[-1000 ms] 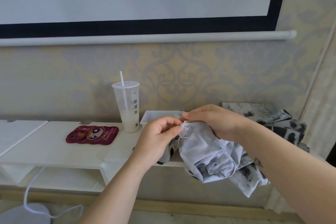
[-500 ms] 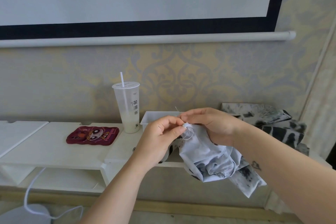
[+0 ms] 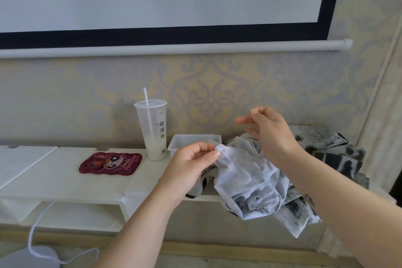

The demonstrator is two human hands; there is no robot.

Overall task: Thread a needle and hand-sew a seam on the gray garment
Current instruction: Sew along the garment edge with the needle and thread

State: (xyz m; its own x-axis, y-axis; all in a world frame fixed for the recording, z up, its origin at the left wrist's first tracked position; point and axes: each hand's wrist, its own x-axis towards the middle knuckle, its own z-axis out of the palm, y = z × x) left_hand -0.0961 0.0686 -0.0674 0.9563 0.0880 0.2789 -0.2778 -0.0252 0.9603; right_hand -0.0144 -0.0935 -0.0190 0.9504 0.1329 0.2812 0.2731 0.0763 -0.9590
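**Right hand raised with the needle, left hand pinching the gray cloth**

The left hand [image 3: 193, 159] sits low and central, forearm rising from the bottom edge, thumb and forefinger closed on a small bunched fold of the gray garment [image 3: 245, 180]. The rest of the cloth hangs from that pinch, draping over the front edge of the white shelf [image 3: 65, 180] and down past it.

The right hand [image 3: 269, 132] is lifted above and right of the left, wrist bent, its forearm crossing in from the lower right corner. Thumb and forefinger are closed on a thin needle [image 3: 250, 120]; the other fingers fan out loosely. Any thread between the 2 hands is too fine to make out.

Behind the left hand a white tray [image 3: 191, 140] stands on the shelf, with a tall plastic cup [image 3: 152, 130] and straw just beside it, and a red cartoon phone case [image 3: 111, 163] further left. A black-and-white patterned cloth [image 3: 330, 148] is heaped at the right. Bare wall lies above the right hand; the shelf top left of the phone case is bare.
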